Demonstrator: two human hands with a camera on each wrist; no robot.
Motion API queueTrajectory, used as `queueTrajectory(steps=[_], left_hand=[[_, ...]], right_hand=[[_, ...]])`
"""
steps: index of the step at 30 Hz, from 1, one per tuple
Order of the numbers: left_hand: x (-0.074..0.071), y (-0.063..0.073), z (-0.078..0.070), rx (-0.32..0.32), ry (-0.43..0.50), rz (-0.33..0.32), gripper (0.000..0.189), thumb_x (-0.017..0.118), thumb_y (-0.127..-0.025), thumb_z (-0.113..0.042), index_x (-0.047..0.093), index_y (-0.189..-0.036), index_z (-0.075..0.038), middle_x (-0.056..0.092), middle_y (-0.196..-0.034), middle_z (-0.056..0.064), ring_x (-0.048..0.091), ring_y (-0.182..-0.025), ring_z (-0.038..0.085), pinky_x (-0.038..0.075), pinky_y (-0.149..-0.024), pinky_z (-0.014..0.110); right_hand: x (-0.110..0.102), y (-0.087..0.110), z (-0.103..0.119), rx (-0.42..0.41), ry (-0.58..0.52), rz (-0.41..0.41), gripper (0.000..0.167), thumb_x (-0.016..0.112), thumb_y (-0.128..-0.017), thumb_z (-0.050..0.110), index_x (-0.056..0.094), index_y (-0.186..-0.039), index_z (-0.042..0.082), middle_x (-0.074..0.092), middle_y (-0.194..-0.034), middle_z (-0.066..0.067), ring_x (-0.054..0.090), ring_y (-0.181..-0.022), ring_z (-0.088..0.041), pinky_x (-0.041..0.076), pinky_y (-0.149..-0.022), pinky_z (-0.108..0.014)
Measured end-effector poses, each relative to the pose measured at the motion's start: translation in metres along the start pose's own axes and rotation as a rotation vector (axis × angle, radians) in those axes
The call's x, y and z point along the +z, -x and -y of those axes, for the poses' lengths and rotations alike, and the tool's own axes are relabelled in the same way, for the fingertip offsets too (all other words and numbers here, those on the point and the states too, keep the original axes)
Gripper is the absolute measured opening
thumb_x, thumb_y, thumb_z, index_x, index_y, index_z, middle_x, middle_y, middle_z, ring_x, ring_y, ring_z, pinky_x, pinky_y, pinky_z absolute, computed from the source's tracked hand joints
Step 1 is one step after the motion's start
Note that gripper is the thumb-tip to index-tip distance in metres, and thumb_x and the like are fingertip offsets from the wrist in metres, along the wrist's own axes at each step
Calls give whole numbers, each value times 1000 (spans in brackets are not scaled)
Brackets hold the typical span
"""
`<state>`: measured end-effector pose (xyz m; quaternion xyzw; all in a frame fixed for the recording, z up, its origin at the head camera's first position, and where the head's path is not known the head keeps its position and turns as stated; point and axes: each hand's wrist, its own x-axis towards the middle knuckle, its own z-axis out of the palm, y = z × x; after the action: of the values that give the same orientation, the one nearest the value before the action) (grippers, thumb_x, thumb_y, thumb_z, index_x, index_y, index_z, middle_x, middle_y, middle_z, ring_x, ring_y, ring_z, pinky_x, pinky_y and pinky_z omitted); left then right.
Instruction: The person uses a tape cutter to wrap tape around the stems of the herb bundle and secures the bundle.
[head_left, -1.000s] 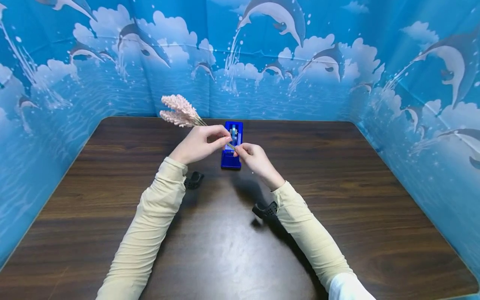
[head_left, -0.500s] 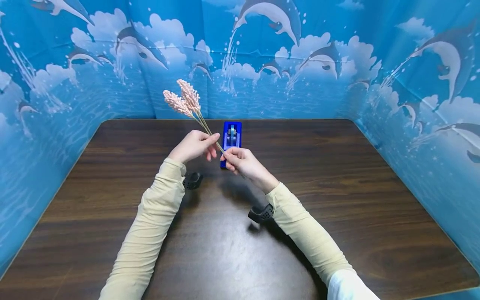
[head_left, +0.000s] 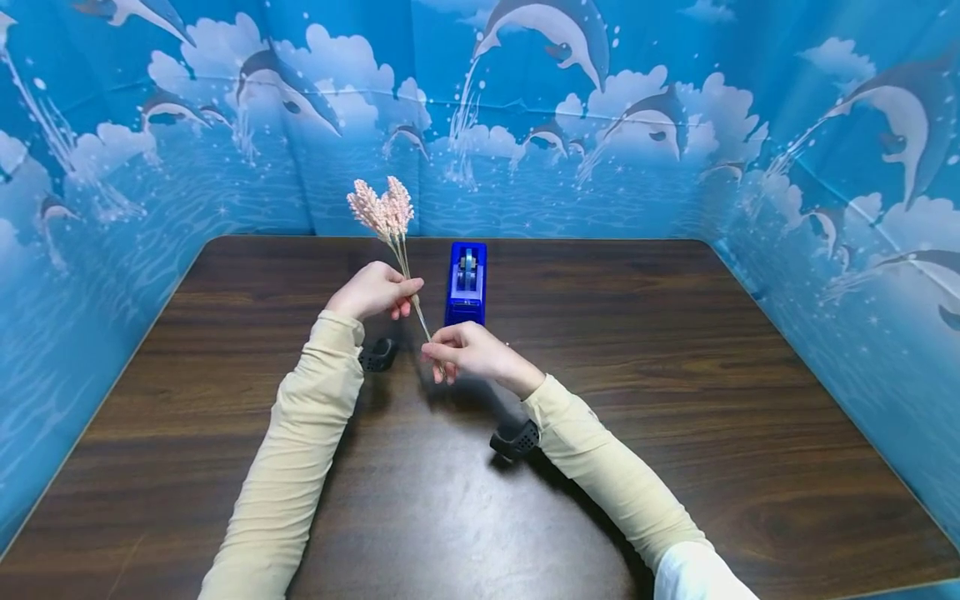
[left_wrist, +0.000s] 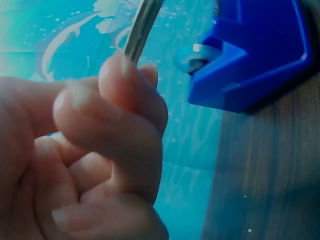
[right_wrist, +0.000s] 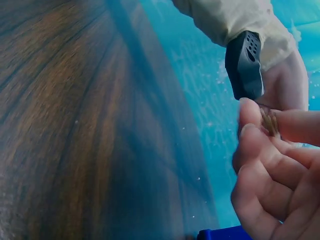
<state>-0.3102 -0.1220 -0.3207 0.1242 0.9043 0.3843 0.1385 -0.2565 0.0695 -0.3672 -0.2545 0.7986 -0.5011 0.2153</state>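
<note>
A small bunch of pale pink fluffy flower stems [head_left: 382, 210] is held over the table, its heads up toward the far edge. My left hand [head_left: 377, 292] pinches the stems partway down between thumb and fingers; the left wrist view shows the thin stems [left_wrist: 143, 30] rising out of that pinch. Lower down, my right hand [head_left: 476, 354] pinches the bottom of the bunch. Cut stem ends [right_wrist: 269, 123] poke out between its thumb and fingertips in the right wrist view. Just beyond the right hand stands a blue tape dispenser [head_left: 466, 312] with a roll of tape [head_left: 467, 271] in it.
The dark wood table [head_left: 712, 400] reaches out to both sides and toward the body. Behind it hangs a blue curtain [head_left: 480, 200] printed with dolphins. Black wrist cameras [head_left: 516, 439] sit beneath both forearms, close over the tabletop.
Both hands have moved away from over the dispenser, the right one back toward the body. The bunch has swung from leaning left to nearly upright, and the hands are farther apart along the stems.
</note>
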Motion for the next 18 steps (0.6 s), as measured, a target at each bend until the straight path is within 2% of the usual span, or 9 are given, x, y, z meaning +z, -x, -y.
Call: queueTrajectory(steps=[4,7,11,18], left_hand=[[3,-6,8,-47,-60,16,44,50,-100,-29,62,-63,-8,52,-47,-9,53,-50,7,41,-75,24],[6,-10,14,-100,-110,51,43,51,-99,-29,64,-63,-9,53,-47,-9,55,-50,8,41,-69,23],[12,-14,18,-133,-173,94,39,53,-98,-28,67,-68,-7,54,-48,-10,55,-49,5,40,-59,21],[21,-17,22,-150,-229,139,42,57,-96,-28,65,-59,-11,54,-48,-9,53,-47,4,43,-64,21]], right_hand=[[6,0,-3,4,148,42,30,51,-101,19,65,-91,-6,64,-60,-2,56,-50,-8,50,-55,-31],[10,-1,-5,5,240,117,29,51,-101,20,65,-90,-2,66,-63,-5,57,-51,-9,48,-55,-25],[15,0,-7,-1,381,214,27,50,-101,20,65,-88,2,65,-63,-3,57,-52,-8,43,-54,-18],[20,1,-7,-7,537,238,33,52,-100,23,63,-74,6,53,-53,6,51,-47,-4,43,-54,-17]])
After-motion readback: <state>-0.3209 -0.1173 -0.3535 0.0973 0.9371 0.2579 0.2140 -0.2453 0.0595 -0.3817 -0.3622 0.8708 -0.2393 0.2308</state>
